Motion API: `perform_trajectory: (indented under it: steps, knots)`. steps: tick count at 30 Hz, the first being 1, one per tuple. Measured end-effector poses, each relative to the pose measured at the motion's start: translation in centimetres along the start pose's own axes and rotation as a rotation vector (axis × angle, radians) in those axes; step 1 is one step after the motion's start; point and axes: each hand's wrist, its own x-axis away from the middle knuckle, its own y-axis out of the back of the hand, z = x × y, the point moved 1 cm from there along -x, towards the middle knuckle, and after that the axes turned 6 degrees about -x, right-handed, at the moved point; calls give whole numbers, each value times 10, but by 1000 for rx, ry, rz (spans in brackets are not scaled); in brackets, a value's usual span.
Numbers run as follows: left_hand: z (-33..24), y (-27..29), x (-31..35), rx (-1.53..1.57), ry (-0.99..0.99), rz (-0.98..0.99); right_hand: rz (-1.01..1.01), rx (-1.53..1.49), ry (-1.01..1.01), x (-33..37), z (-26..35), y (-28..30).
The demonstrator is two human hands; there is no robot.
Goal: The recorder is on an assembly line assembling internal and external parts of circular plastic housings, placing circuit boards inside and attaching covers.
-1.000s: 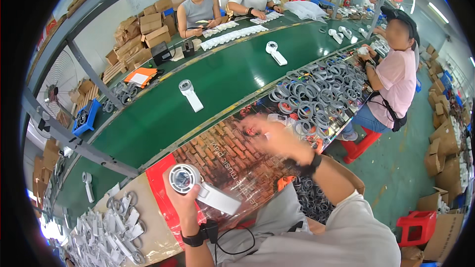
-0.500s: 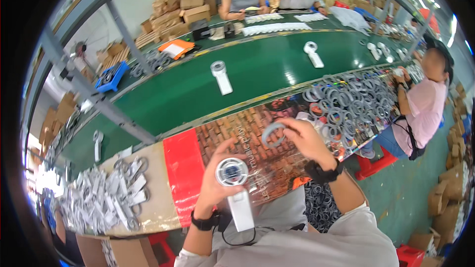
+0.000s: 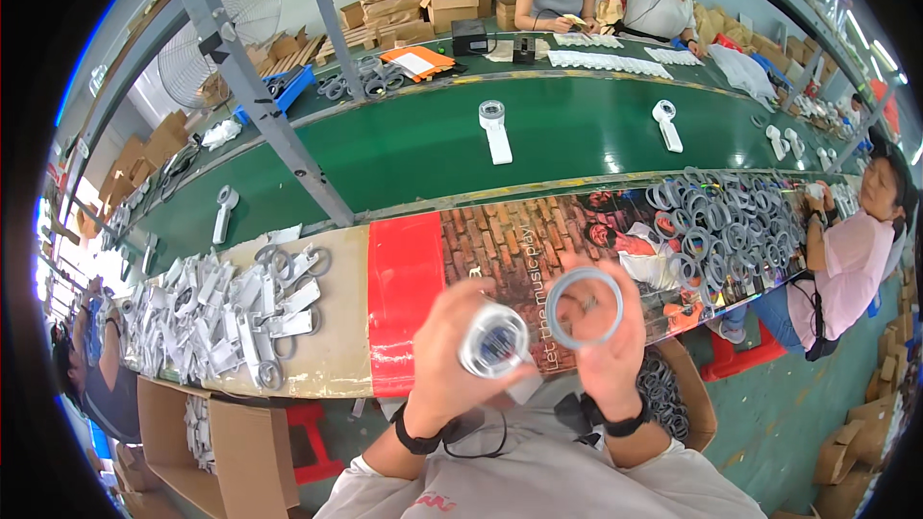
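Note:
In my left hand [image 3: 440,358] is a white handheld fan [image 3: 493,341], its round head facing up and its handle mostly hidden below. The fingers wrap round the head. My right hand [image 3: 620,351] grips a grey ring [image 3: 553,306], held upright close to the fan's head but apart from it. Both hands are over the near edge of the bench, by a printed brick-patterned sheet [image 3: 490,250]. To the right on the bench lies a heap of grey rings [image 3: 721,231]. At the left is a pile of white fan housing parts [image 3: 207,317].
Beyond the bench runs a green conveyor belt [image 3: 413,159] carrying several white fans [image 3: 496,135]. A grey metal post [image 3: 279,135] rises at the bench's far edge. A co-worker in pink [image 3: 851,240] sits at the right; two more people are across the belt. Cardboard boxes [image 3: 255,452] stand below.
My right hand has brought the grey ring down and nearer to the fan. The fan's head has tilted in my left hand. The whole view has shifted, with the scene moving rightward.

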Motion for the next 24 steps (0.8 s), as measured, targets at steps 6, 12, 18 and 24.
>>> perform_trajectory:
  steps: [6,12,18,24]
  knots:
    - [11,-6,10,617,563,-105,36,37,220,23,-32,-19]
    - [17,2,22,797,638,58,87,111,122,17,-20,-9]
    - [14,5,21,589,512,23,104,244,145,14,-6,-18]
    - [13,5,22,691,575,9,245,847,242,4,12,-27]
